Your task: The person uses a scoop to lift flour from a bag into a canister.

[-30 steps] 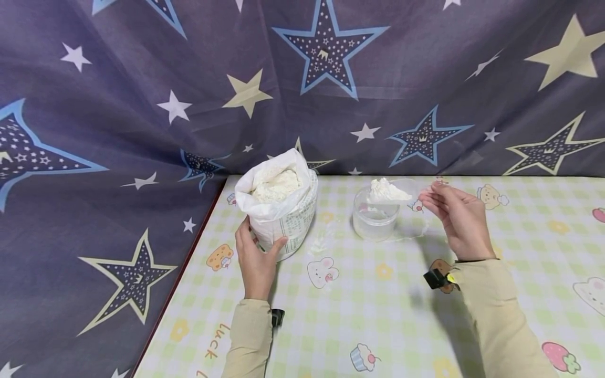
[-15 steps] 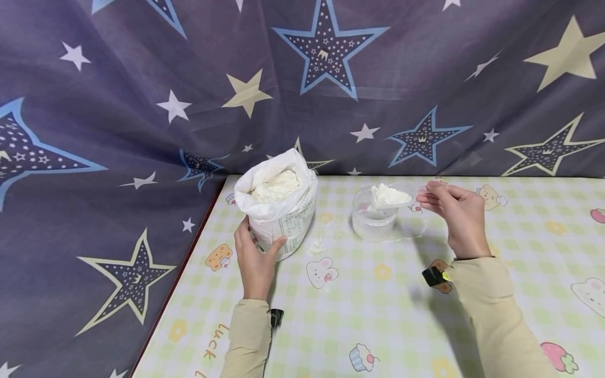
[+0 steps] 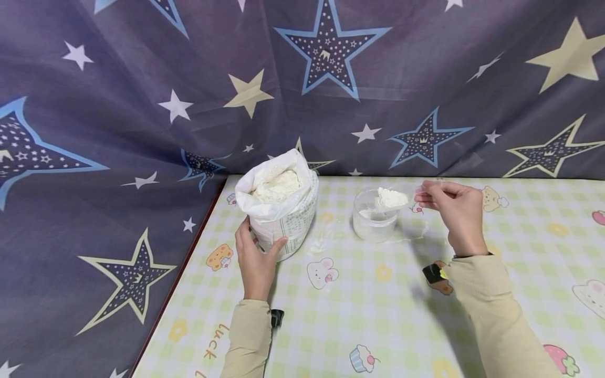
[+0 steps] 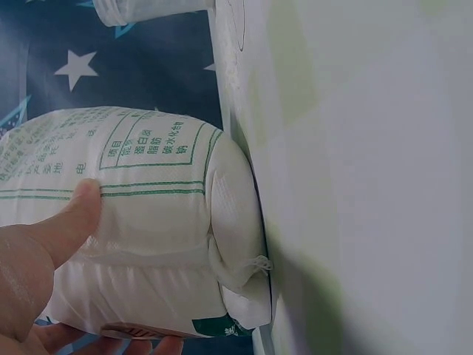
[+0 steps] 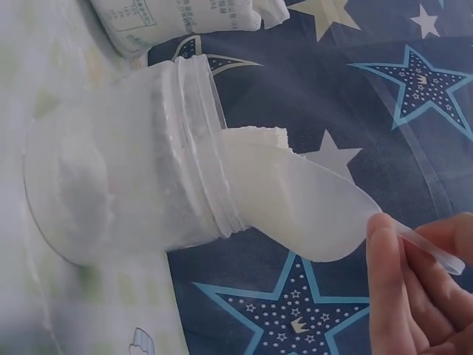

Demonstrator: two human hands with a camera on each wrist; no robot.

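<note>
A white bag of flour (image 3: 283, 226) with green print stands upright on the table, its mouth rolled open and white powder (image 3: 279, 186) showing inside. My left hand (image 3: 257, 265) holds its near side, thumb (image 4: 77, 211) on the printed front and fingers bent round the other side. In my right hand (image 3: 458, 215), thumb and fingertips pinch the handle of a clear plastic scoop (image 5: 318, 211). Heaped flour (image 3: 392, 198) fills the scoop, which tilts over the mouth of a clear round tub (image 3: 373, 231). A whitish patch shows near the tub's base in the right wrist view.
A checked cloth (image 3: 331, 325) with cartoon prints covers the table, with faint powder traces between bag and tub. Right behind the table hangs a dark star-patterned curtain (image 3: 203, 79), which also runs along the left side.
The right hand has moved slightly left, and the scoop has lowered and tilted toward the tub's mouth. White now shows inside the tub. The left hand and bag have stayed in place.
</note>
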